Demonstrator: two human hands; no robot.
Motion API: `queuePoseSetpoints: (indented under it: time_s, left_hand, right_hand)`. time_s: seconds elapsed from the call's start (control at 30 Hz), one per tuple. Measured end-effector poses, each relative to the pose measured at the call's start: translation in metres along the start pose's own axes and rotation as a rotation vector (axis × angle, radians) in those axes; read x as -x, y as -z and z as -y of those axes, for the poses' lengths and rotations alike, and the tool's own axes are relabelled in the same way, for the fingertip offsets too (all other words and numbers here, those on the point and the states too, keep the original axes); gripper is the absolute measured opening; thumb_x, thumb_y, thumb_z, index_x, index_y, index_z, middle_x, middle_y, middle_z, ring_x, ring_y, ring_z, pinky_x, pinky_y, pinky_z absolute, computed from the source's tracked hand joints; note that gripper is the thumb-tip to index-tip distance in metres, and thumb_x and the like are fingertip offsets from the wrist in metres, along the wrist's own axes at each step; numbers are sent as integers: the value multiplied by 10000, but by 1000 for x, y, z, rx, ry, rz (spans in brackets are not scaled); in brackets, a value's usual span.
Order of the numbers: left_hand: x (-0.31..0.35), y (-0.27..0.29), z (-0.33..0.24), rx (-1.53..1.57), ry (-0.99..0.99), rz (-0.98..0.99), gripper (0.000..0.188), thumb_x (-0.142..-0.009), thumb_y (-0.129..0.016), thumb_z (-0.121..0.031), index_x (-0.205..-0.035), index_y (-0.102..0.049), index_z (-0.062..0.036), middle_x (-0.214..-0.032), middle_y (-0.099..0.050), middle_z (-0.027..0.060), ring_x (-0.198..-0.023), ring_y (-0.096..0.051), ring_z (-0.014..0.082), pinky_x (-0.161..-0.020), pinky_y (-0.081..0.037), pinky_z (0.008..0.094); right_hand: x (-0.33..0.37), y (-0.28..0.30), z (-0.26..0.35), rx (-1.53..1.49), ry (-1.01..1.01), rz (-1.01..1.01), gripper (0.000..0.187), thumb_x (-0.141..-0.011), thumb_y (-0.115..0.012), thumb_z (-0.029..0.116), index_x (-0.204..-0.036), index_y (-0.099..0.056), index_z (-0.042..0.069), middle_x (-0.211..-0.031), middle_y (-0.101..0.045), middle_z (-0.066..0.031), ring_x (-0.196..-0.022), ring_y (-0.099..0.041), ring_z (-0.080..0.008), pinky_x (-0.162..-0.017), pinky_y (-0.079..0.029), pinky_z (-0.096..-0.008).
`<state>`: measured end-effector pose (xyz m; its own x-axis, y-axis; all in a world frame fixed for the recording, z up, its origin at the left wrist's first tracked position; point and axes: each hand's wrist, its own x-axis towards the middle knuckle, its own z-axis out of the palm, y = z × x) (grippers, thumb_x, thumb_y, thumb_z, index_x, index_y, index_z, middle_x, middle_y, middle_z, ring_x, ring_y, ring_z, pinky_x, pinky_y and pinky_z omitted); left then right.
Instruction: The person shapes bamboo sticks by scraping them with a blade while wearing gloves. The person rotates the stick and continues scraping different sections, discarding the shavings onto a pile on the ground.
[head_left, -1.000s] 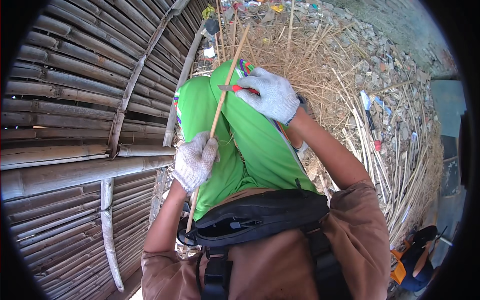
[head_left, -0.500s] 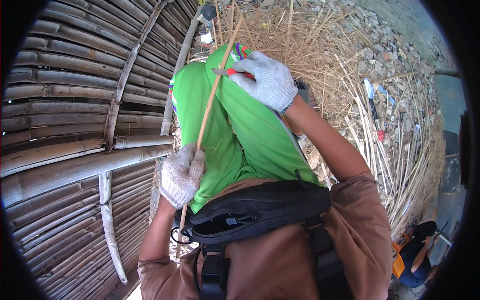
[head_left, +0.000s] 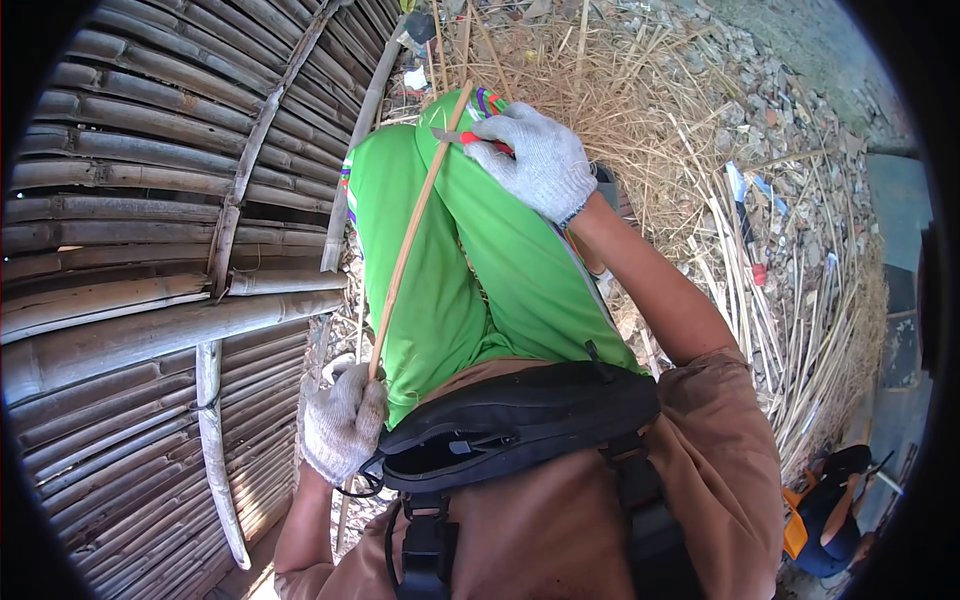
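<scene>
A thin wooden strip (head_left: 409, 240) slants across green trousers (head_left: 515, 270), its lower part gripped by the left hand (head_left: 345, 420); the right hand (head_left: 535, 160) clasps a red knife (head_left: 469, 138), blade across it. A bamboo wall (head_left: 125, 182) stands close left; straw (head_left: 610, 95) lies beyond.

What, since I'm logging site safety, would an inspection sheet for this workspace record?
Surface: green-trousered lap.
Work items: thin bamboo strip slanting across the lap; red-handled knife, blade at the strip's upper part.
Clutter: straw-like scraps and pale sticks strewn ahead and to the right.
Hands: gloved left hand grips the strip's lower part; gloved right hand holds the knife.
Cables: thin black loop by the black bag; cable or cord, cannot tell.
Surroundings: bamboo wall at left; apparently another person lower right.
</scene>
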<state>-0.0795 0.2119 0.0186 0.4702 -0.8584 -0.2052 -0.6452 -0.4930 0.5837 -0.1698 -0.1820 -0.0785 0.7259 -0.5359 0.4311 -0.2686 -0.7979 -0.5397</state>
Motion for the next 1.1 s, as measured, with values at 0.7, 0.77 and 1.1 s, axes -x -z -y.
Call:
queuePoseSetpoints:
  time_s: [0.7,0.77,1.1]
  left_hand:
    - [85,4,30,78,121,46,136,-1063,-673,-149,-1161,-722,-69,-783,-704,147,-661,-714,360,-603,-554,452]
    - [64,-4,41,30,-218,-36,219,-1124,-605,-190,-1220,-718,-29,-796,-707,105,-619,-701,260,-587,-551,378]
    - [-113,-33,12,958,257,50,370,-1153,-658,-314,-1351,-698,-3,-857,-623,-17,-631,-543,52,-527,-434,226]
  right_hand:
    - [-4,-12,-9,-34,-135,-50,305,-1027,-747,436,-1104,-821,150,-996,-743,-144,-945,-763,-368,-846,-611,-500]
    - [-6,-19,-15,-178,-210,-189,301,-1023,-767,411,-1122,-810,131,-1027,-762,-154,-949,-759,-369,-864,-609,-490]
    - [-10,-10,-21,-273,-281,-209,322,-1042,-765,363,-1178,-804,74,-1083,-798,-166,-1018,-779,-336,-932,-608,-443]
